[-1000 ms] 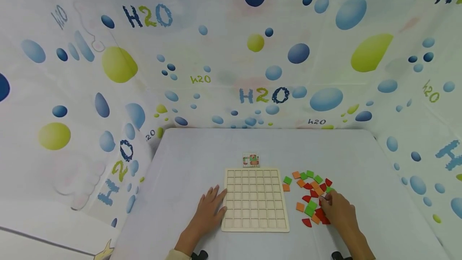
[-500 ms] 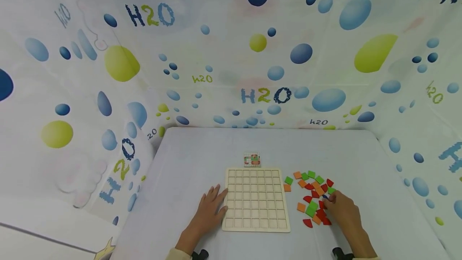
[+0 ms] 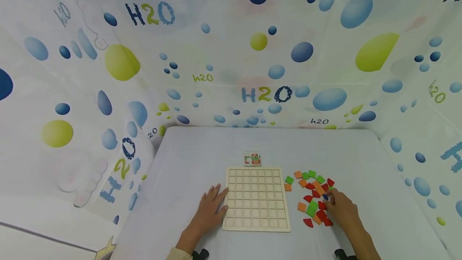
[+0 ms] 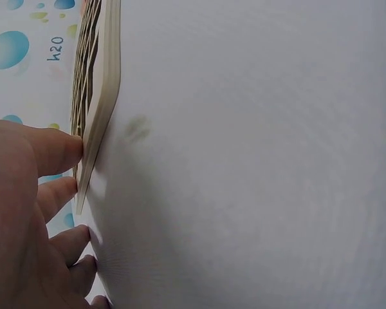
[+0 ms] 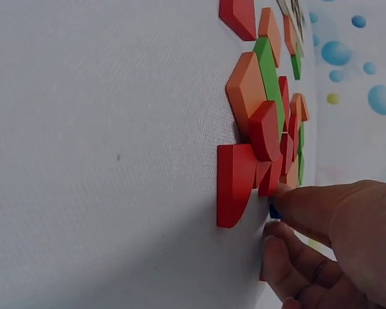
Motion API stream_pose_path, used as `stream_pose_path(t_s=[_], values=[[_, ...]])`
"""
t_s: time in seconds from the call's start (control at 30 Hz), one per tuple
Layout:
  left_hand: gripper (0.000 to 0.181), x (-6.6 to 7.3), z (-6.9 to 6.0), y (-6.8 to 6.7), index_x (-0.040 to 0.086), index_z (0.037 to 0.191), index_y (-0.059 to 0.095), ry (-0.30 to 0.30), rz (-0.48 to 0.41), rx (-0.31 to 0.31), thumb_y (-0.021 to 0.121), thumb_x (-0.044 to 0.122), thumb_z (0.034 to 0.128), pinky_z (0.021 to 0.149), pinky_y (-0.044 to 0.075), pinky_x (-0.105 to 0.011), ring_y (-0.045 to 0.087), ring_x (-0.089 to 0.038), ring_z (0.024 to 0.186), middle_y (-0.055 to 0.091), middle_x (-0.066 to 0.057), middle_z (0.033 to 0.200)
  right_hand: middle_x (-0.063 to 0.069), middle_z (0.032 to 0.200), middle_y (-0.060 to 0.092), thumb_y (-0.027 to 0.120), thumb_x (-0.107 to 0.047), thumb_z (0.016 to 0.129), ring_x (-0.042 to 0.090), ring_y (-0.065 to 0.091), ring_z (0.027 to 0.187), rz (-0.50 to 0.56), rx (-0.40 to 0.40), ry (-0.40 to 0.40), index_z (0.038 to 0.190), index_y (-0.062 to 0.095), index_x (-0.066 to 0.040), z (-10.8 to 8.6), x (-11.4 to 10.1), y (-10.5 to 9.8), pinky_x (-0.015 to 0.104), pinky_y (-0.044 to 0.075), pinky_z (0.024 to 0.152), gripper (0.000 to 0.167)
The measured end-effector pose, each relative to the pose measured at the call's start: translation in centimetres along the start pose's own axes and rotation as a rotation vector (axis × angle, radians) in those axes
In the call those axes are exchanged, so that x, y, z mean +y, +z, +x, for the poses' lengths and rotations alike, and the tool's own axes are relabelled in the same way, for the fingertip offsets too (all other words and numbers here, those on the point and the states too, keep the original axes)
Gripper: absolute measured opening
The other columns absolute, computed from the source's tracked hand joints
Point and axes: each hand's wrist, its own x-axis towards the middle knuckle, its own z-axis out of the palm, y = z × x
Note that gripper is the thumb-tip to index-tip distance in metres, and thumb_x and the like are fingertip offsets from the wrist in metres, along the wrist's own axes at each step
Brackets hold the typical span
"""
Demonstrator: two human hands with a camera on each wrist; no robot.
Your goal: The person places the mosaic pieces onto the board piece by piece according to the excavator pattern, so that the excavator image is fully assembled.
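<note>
My left hand (image 3: 210,208) lies on the white table with its fingers spread. Its thumb and index fingertip touch the left edge of a pale wooden grid board (image 3: 257,200); the left wrist view shows the thumb against the board's rim (image 4: 106,71). At the right side of a scattered pile, my right hand (image 3: 343,208) pinches a small blue piece (image 5: 275,211) between thumb and fingers, mostly covered by them. Around it lie red quarter-round pieces (image 5: 235,183), orange squares (image 3: 301,207) and green squares (image 3: 312,208).
A small pattern card (image 3: 252,159) lies just beyond the board's far edge. A white cloth with blue and green spots (image 3: 267,51) hangs behind and around the table (image 3: 202,151).
My right hand has shifted slightly at the pile, and the blue piece at its fingertips shows more clearly. The left hand stays at the board; the head view has tilted a little.
</note>
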Motion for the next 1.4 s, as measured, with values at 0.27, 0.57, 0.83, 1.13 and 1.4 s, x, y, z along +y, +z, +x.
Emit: stream_pose_path(t_s=[0.27, 0.57, 0.83, 1.13, 1.4], values=[[0.057, 0.0, 0.0, 0.1, 0.014, 0.159, 0.049, 0.001, 0.006, 0.003, 0.060, 0.026, 0.1046, 0.123, 0.021, -0.071, 0.028, -0.046, 0.158, 0.036, -0.020, 0.168, 0.007, 0.084, 0.056, 0.074, -0.014, 0.096, 0.022, 0.055, 0.079, -0.010, -0.018, -0.024, 0.127, 0.059, 0.006, -0.3, -0.1, -0.3, 0.049, 0.042, 0.074, 0.039], [0.057, -0.2, 0.0, 0.3, 0.014, 0.159, 0.049, 0.001, 0.011, 0.009, 0.060, 0.027, 0.1047, 0.122, 0.022, -0.072, 0.028, -0.045, 0.158, 0.036, -0.020, 0.168, 0.007, 0.087, 0.060, 0.070, -0.011, 0.098, 0.023, 0.059, 0.083, -0.006, -0.006, -0.050, 0.125, 0.060, 0.004, -0.3, 0.0, -0.3, 0.050, 0.043, 0.075, 0.032], [0.057, -0.3, 0.0, 0.5, 0.015, 0.159, 0.049, 0.000, 0.018, 0.018, 0.061, 0.027, 0.1044, 0.122, 0.023, -0.071, 0.029, -0.045, 0.158, 0.037, -0.019, 0.168, 0.007, 0.083, 0.056, 0.073, -0.014, 0.097, 0.021, 0.055, 0.079, -0.009, -0.010, -0.046, 0.125, 0.058, 0.005, 0.0, 0.6, 0.1, 0.049, 0.043, 0.074, 0.038], [0.057, -0.1, 0.0, 0.5, 0.015, 0.159, 0.048, -0.004, 0.020, 0.016, 0.061, 0.027, 0.1048, 0.123, 0.022, -0.070, 0.028, -0.044, 0.158, 0.036, -0.019, 0.169, 0.006, 0.083, 0.052, 0.074, -0.016, 0.097, 0.022, 0.051, 0.079, -0.015, -0.001, -0.062, 0.134, 0.056, 0.006, 0.0, 1.0, 0.2, 0.043, 0.040, 0.069, 0.047], [0.057, -0.1, 0.0, 0.4, 0.015, 0.159, 0.048, -0.019, 0.004, 0.010, 0.061, 0.028, 0.1047, 0.124, 0.020, -0.070, 0.026, -0.044, 0.159, 0.035, -0.018, 0.170, 0.007, 0.082, 0.052, 0.073, -0.013, 0.097, 0.021, 0.050, 0.077, -0.012, -0.004, -0.070, 0.135, 0.059, 0.004, -0.1, 0.8, 0.2, 0.042, 0.041, 0.069, 0.044]])
